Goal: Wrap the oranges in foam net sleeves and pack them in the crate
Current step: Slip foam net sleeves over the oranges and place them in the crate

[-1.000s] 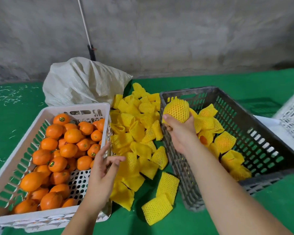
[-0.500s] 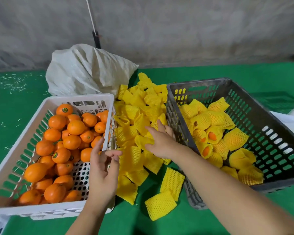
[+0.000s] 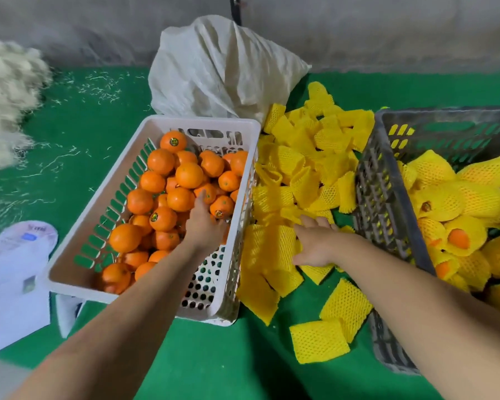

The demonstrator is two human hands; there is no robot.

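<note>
while several net-wrapped oranges (image 3: 456, 197) fill the grey plastic crate (image 3: 381, 180), many bare oranges (image 3: 162, 197) remain; left hand (image 3: 204, 223) reaches them, grip unclear, right hand (image 3: 315, 241) spread on yellow foam sleeves (image 3: 298, 174).

No legible text is showing. Stickers on oranges (image 3: 162, 218) near the left hand (image 3: 204, 223) are appearing too blurred to read.

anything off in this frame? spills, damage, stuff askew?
Minor only: pale shreds litter the green mat left of the white basket, spilling from a fibrous heap. Foam net sleeves lie in a loose pile. No visible damage.
</note>
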